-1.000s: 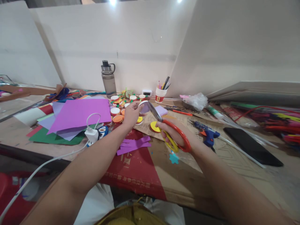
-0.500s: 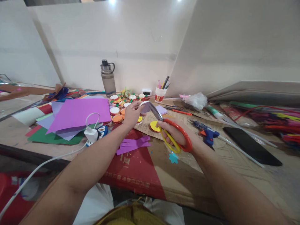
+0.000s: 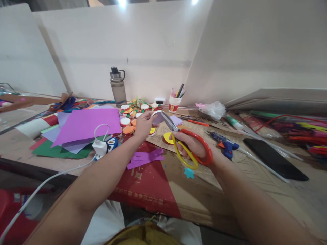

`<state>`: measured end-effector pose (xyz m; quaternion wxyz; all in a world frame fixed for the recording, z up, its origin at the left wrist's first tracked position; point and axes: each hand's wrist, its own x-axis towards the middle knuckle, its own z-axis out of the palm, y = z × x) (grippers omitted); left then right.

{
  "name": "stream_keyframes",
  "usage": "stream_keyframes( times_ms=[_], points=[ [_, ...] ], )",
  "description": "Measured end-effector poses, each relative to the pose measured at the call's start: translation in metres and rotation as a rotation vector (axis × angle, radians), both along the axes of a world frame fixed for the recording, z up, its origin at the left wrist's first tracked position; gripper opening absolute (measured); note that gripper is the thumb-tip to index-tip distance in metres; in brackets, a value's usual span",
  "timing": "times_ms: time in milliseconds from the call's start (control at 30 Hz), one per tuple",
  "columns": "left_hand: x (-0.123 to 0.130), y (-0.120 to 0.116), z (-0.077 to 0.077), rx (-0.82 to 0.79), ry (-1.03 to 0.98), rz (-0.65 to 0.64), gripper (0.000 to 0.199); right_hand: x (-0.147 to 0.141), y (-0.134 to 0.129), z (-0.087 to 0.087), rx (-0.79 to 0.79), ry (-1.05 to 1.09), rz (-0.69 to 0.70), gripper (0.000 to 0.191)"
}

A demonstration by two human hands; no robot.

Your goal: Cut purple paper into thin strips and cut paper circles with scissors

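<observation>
My left hand (image 3: 143,124) is closed, its fingers pinching a round lilac piece with a white rim (image 3: 158,117) above the table. In my right hand (image 3: 190,143) are scissors (image 3: 199,148) with red and yellow handles, my fingers through the loops. Their metal blades point up and left and meet the right edge of the round piece; whether they touch it I cannot tell. Below the scissors lies a yellow-topped disc (image 3: 168,137). Purple paper strips (image 3: 145,158) lie in front of my left forearm's end, and several white and orange discs (image 3: 128,129) are gathered beside my left hand.
Coloured paper sheets (image 3: 87,126) and a white plug (image 3: 99,147) with cable are at left. A water bottle (image 3: 118,89) and pen cup (image 3: 175,103) stand behind. A blue glue gun (image 3: 228,148), black phone-like slab (image 3: 274,159) and teal paper shape (image 3: 189,173) lie to the right.
The scissors' handles have shifted slightly right and spread a little, with the blades still at the round piece. My left hand keeps its hold almost unmoved.
</observation>
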<state>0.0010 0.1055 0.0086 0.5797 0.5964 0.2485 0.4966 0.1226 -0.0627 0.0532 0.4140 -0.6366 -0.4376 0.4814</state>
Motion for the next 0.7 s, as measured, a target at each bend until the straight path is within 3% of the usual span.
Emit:
stream_keyframes(
  times_ms=[300,700],
  points=[
    [-0.0002,-0.0026,0.0029,-0.095,-0.027,-0.038,0.029,0.0021,0.0015,-0.0035,0.002,0.011,0.012,0.024],
    [0.0002,0.0004,-0.0012,-0.070,-0.028,-0.045,0.032,0.0005,0.0012,-0.0006,0.015,0.039,-0.014,0.022]
  ],
)
